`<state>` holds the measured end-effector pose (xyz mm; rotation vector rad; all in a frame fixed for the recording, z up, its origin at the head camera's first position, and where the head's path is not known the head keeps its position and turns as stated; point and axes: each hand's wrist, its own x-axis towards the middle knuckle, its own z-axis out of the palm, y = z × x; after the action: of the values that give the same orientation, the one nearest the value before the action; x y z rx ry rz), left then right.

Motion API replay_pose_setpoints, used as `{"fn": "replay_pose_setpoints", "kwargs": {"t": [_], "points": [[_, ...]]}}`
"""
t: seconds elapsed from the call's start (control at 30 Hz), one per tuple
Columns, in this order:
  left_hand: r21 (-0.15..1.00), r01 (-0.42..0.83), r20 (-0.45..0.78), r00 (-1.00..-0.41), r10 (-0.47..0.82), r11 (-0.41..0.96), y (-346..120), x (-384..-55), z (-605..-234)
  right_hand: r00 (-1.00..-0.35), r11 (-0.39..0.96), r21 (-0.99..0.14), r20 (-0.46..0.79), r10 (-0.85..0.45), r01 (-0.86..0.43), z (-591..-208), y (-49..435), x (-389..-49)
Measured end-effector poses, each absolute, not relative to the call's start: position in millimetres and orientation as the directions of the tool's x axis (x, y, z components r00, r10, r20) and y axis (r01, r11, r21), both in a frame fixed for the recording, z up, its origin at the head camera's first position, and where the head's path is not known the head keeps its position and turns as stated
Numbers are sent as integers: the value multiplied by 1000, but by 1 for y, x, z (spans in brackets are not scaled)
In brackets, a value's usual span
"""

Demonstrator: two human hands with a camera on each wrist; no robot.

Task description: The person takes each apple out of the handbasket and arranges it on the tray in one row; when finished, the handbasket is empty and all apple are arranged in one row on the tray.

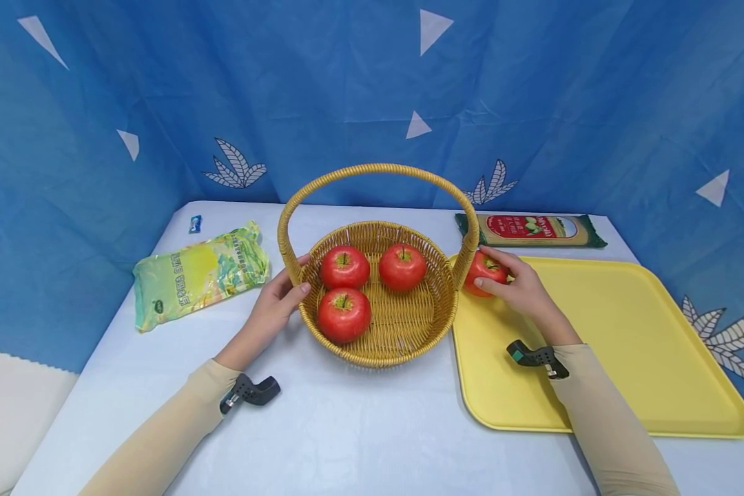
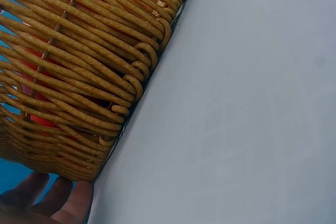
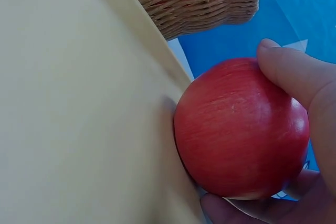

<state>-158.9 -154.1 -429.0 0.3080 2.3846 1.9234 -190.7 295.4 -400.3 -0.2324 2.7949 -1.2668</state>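
A round wicker basket (image 1: 409,331) with a tall arched handle stands in the middle of the table, three red apples (image 1: 344,315) inside it. My left hand (image 1: 277,297) holds the basket's left side where the handle meets the rim, thumb over the edge. From the left wrist, its fingers (image 2: 79,200) press against the woven outer wall. To the right of the basket, my right hand (image 1: 521,286) grips another red apple (image 3: 241,129), with the thumb on one side and fingers curled around the other. That apple sits at the tray's left edge, right by the handle's base.
A yellow tray (image 1: 607,344) covers the right of the table. Behind it lies a pack of noodles (image 1: 533,230). At left are a green-yellow packet (image 1: 201,275) and a small blue wrapped piece (image 1: 195,224). A blue curtain (image 1: 347,83) hangs behind.
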Motion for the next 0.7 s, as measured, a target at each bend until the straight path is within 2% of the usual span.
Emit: {"fn": "replay_pose_setpoints", "kwargs": {"t": [0.7], "points": [[971,108,67,-979,193,212,-154,-160,-429,-983,651,-745,36,-177,-145,-400,296,-190]]}}
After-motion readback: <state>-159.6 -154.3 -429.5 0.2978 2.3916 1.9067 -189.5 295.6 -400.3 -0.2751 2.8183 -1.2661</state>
